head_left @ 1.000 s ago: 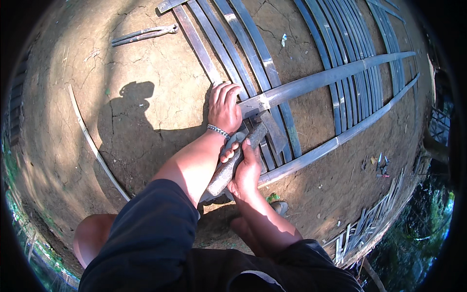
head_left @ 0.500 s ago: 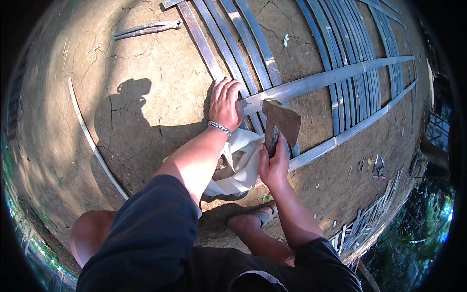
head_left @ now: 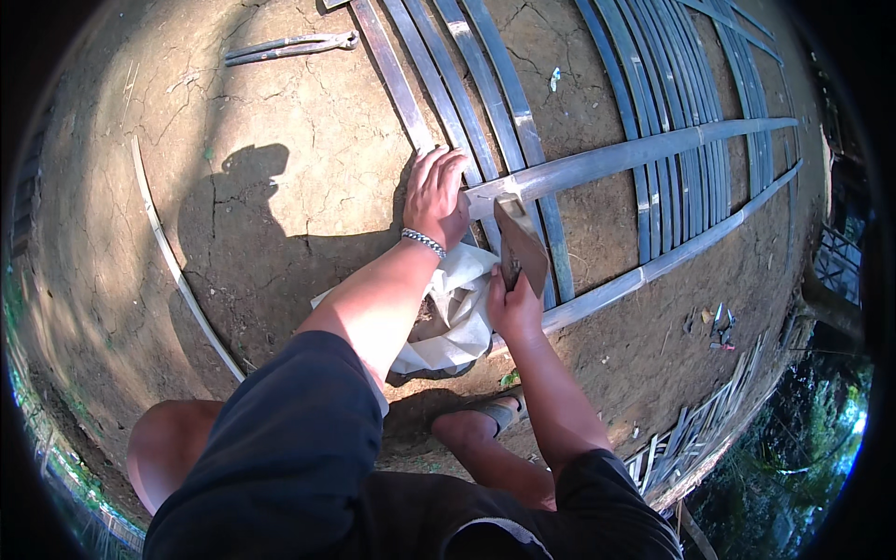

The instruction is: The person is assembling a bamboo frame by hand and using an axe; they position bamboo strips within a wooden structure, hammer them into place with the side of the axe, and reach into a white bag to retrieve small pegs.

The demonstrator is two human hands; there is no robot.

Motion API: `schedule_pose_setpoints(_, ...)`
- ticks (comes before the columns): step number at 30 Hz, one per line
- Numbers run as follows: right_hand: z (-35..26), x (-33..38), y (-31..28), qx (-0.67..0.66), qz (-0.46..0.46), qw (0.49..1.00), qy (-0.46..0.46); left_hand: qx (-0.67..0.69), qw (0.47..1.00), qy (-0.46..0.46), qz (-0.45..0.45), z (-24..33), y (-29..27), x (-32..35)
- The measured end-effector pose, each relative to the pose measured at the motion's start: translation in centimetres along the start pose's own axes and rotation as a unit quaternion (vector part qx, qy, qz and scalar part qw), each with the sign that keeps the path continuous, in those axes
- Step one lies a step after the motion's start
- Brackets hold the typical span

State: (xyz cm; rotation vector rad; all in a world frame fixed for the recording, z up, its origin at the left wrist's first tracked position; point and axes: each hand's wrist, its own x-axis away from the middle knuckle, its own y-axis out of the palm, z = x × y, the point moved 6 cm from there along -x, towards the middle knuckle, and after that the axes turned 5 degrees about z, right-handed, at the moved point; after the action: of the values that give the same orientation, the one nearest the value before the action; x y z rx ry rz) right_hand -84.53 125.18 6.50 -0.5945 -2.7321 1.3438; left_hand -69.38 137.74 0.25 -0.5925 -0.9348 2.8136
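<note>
My left hand (head_left: pixel 437 194), with a braided bracelet at the wrist, is curled over a bamboo slat (head_left: pixel 397 79) where it meets the left end of a long split-bamboo rail (head_left: pixel 616 157). A small nail-like point (head_left: pixel 483 195) shows on the rail, just right of that hand. My right hand (head_left: pixel 515 308) grips a hatchet (head_left: pixel 523 245) with a broad rusty blade; its butt is over the rail's end. Most of the handle is hidden by my fingers. Under and between my hands lies a crumpled whitish sack (head_left: pixel 448 350), its opening showing something brown that I cannot make out.
More slats (head_left: pixel 667 121) lie across the two rails to the right. Pincers (head_left: pixel 291 49) rest on the cracked earth at the far left. A thin curved strip (head_left: pixel 173 257) lies left. Small tools (head_left: pixel 721 327) and a heap of bamboo strips (head_left: pixel 695 420) are at the right.
The hatchet has turned in my right hand so its blade shows more edge-on, and it has shifted slightly left. My left hand stays on the bamboo.
</note>
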Motion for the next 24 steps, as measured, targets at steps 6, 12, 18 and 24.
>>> schedule_pose_setpoints(6,0.5,-0.6,-0.8,-0.025,-0.077,0.995,0.062,-0.004,1.000,-0.003,0.009,0.3,0.1,0.0)
schedule_pose_setpoints(12,-3.1,-1.4,-2.8,-0.148,-0.013,0.989,-0.026,0.003,1.000,-0.001,-0.007,0.1,0.1,0.2)
schedule_pose_setpoints(18,3.1,-0.2,1.3,0.047,-0.124,0.986,0.103,0.008,1.000,-0.003,0.002,0.5,0.2,0.3)
schedule_pose_setpoints(24,1.6,1.3,-1.8,-0.157,-0.012,0.985,0.074,0.007,1.000,-0.003,0.012,0.2,-0.3,-0.1)
